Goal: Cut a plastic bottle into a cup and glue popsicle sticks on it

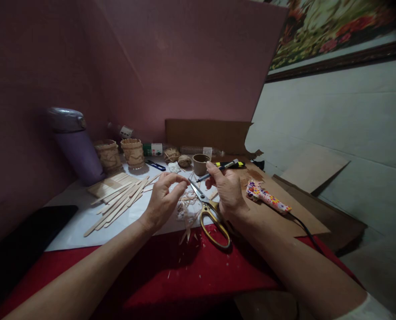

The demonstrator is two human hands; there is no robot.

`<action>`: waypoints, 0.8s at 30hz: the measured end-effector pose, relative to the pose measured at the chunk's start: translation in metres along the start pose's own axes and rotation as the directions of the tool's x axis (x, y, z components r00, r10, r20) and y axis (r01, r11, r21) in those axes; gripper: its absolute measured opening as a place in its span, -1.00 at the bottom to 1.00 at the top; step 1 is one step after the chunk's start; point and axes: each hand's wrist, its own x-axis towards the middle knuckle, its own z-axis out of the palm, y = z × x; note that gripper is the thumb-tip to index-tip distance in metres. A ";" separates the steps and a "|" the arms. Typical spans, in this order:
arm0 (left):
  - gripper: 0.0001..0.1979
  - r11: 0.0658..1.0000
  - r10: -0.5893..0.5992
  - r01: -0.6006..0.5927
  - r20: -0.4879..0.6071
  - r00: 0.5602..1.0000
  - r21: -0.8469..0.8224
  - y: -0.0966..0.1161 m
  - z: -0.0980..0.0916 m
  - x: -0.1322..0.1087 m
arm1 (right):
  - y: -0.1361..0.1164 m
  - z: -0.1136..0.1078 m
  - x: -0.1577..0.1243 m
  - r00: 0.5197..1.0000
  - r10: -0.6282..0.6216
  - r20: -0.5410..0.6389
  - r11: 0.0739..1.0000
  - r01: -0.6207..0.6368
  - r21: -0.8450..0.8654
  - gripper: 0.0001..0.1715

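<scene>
My right hand (227, 189) is closed round a black and silver pen (222, 168), whose tip points left toward my left hand (164, 198). My left hand's fingertips are pinched together over a heap of wood shavings (188, 205); what they pinch is too small to make out. Gold-handled scissors (208, 209) lie between the two hands on the white sheet (71, 226). Several flat wooden sticks (119, 200) lie in a loose pile to the left of my left hand.
At the back stand a purple flask (74, 144), two small stick-built cups (122, 153), twine balls (178, 158) and a small brown cup (200, 163). A patterned glue gun (267, 196) with a black cable rests on brown cardboard (284, 222). A black phone (34, 222) lies at left on the red cloth (184, 275).
</scene>
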 end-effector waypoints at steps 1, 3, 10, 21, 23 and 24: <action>-0.80 1.000 0.011 -0.011 -0.007 1.000 0.007 0.000 0.000 0.000 | 0.000 0.000 0.000 1.000 0.015 -0.002 1.000 -0.014 0.025 -0.58; -0.81 0.999 0.043 -0.042 -0.028 0.999 0.027 0.001 0.000 0.000 | 0.000 0.001 0.001 0.999 0.039 -0.002 0.997 -0.039 0.060 -0.59; -0.78 0.996 0.079 -0.076 -0.056 0.995 0.054 0.003 0.001 -0.001 | -0.001 0.001 0.000 0.997 0.076 -0.013 0.992 -0.075 0.104 -0.57; -0.84 0.998 0.034 -0.032 -0.055 0.998 0.048 0.005 0.000 0.000 | -0.003 0.000 -0.002 0.997 -0.073 0.023 0.994 0.075 -0.078 -0.55; -0.84 0.999 0.025 -0.023 -0.061 0.998 0.044 0.006 0.000 0.001 | -0.006 0.000 -0.005 0.994 -0.100 0.032 0.987 0.103 -0.119 -0.53; -0.84 0.999 0.021 -0.019 -0.064 0.998 0.041 0.006 -0.001 0.001 | -0.007 0.000 -0.006 0.993 -0.109 0.035 0.985 0.113 -0.133 -0.52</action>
